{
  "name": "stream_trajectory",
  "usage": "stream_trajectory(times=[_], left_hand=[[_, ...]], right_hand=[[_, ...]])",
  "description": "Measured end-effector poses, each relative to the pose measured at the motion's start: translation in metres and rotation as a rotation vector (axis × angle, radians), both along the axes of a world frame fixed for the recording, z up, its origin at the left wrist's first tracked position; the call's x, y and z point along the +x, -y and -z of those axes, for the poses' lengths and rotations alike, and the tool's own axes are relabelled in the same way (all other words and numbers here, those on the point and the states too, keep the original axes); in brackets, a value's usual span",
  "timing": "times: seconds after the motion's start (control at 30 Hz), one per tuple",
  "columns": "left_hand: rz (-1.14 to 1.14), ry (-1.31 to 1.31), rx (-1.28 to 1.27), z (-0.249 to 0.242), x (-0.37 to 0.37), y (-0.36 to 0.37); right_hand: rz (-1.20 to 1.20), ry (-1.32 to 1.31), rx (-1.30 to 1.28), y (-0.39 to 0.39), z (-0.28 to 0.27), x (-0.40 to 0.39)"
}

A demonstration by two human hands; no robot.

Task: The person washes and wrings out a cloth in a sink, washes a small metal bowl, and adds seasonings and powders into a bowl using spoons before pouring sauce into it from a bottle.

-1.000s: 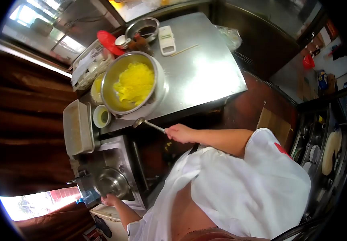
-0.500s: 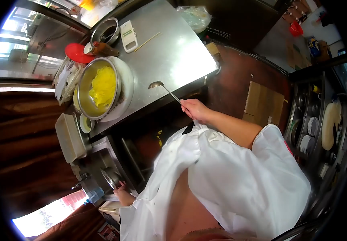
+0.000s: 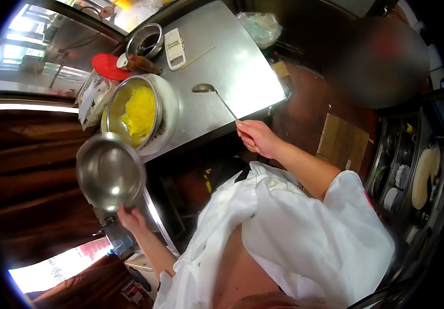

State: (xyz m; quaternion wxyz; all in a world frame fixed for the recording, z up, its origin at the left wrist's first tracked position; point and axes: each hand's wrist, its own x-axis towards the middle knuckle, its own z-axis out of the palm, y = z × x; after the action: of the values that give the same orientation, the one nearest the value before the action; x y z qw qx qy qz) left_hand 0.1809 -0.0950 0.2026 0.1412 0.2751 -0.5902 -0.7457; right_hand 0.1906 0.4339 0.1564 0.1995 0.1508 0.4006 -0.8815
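Note:
My left hand [image 3: 132,218] grips the rim of a metal bowl [image 3: 110,172], tilted so that its shiny inside faces me. Nothing shows in that bowl. My right hand [image 3: 256,138] is closed around the handle end of a metal ladle [image 3: 204,88], whose scoop hangs over the near part of the steel table [image 3: 217,46]. Just beyond the held bowl stands a larger steel bowl [image 3: 156,116] with yellow shredded food [image 3: 139,110] in it. That larger bowl rests over a white round container [image 3: 170,110].
On the table lie a white grater [image 3: 174,49], a thin stick [image 3: 198,57] and a brown bottle [image 3: 145,64]. Behind them are another steel bowl [image 3: 155,31] and a red lid [image 3: 110,67]. A plastic bag [image 3: 260,28] sits past the far edge; cardboard [image 3: 343,141] lies on the floor.
My left hand has lifted the metal bowl from the sink area, up and forward beside the bowl of yellow food. The ladle in my right hand has shifted slightly.

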Motion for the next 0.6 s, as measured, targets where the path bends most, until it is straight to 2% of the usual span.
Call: stream_trajectory(times=[0.07,0.1,0.13,0.23,0.3,0.37,0.4,0.43,0.5,0.53,0.57,0.6], left_hand=[[0.216,-0.147,0.006,0.0,-0.046,-0.074],[0.239,-0.032,0.014,0.019,-0.068,-0.084],[0.356,-0.064,0.034,0.028,-0.089,-0.121],[0.511,0.101,0.201,0.051,-0.143,-0.231],[0.603,0.173,0.299,0.075,-0.175,-0.289],[0.742,0.118,0.464,0.112,-0.218,-0.335],[0.697,0.212,0.506,0.113,-0.235,-0.357],[0.657,0.292,0.476,0.114,-0.253,-0.378],[0.774,0.22,0.567,0.16,-0.301,-0.401],[0.755,0.252,0.538,0.156,-0.32,-0.417],[0.735,0.285,0.508,0.152,-0.338,-0.433],[0.756,0.286,0.484,0.157,-0.36,-0.446]], right_hand=[[-0.013,0.049,-0.202,0.002,-0.031,-0.015],[-0.02,0.072,-0.297,0.002,-0.045,-0.024],[-0.028,0.099,-0.376,0.004,-0.053,-0.035],[-0.048,0.21,-0.614,0.009,-0.049,-0.075],[0.042,0.308,-0.65,0.009,-0.032,-0.107],[0.148,0.387,-0.665,0.002,-0.012,-0.142],[0.193,0.375,-0.673,-0.005,0.002,-0.157],[0.239,0.375,-0.665,-0.013,0.008,-0.174],[0.332,0.383,-0.66,-0.025,0.022,-0.202],[0.292,0.253,-0.723,-0.034,0.033,-0.214],[0.342,0.268,-0.641,-0.04,0.044,-0.226],[0.392,0.284,-0.559,-0.044,0.032,-0.236]])
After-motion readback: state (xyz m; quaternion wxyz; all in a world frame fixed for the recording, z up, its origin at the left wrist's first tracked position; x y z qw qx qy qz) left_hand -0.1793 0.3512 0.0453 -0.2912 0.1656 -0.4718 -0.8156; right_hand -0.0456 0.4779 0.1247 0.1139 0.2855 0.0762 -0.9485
